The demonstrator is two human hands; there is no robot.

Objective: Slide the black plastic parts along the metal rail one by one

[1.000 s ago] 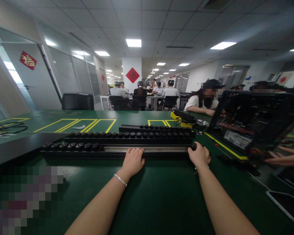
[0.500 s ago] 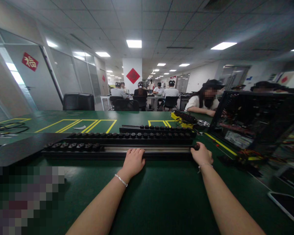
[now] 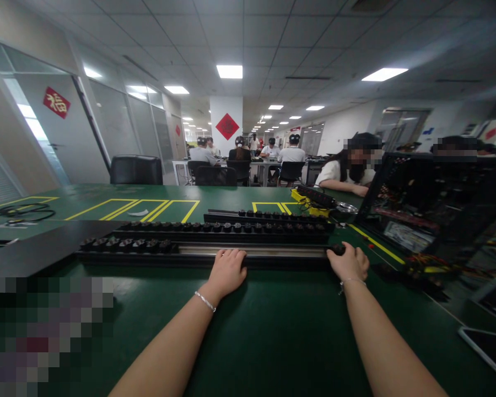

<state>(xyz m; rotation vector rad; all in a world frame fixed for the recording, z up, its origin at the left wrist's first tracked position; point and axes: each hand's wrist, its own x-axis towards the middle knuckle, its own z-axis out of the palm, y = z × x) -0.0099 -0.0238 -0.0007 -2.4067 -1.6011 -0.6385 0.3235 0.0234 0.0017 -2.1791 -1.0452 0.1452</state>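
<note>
A long black power strip housing (image 3: 273, 263) lies crosswise in front of me. Black socket modules (image 3: 126, 244) fill its left part, while a silver channel shows open along the rest. My left hand (image 3: 228, 268) rests at mid-length with its fingers curled over the near edge, gripping it. At the right end, my right hand (image 3: 349, 263) pinches a small black socket module (image 3: 336, 250) between thumb and fingers. Whether that module touches the channel's end, I cannot tell. Directly behind lies another strip (image 3: 227, 227) with a full row of sockets.
A shorter socket strip (image 3: 273, 216) lies farther back. An open computer case (image 3: 421, 204) with loose cables stands at the right, and a phone-like device (image 3: 488, 347) lies near the right edge. Across the green table (image 3: 273, 336) sits a person (image 3: 347, 171). A dark panel (image 3: 45, 248) lies left.
My right hand has shifted slightly to the right with the black module in its fingers. My left hand stays on the housing. The whole view has turned a little.
</note>
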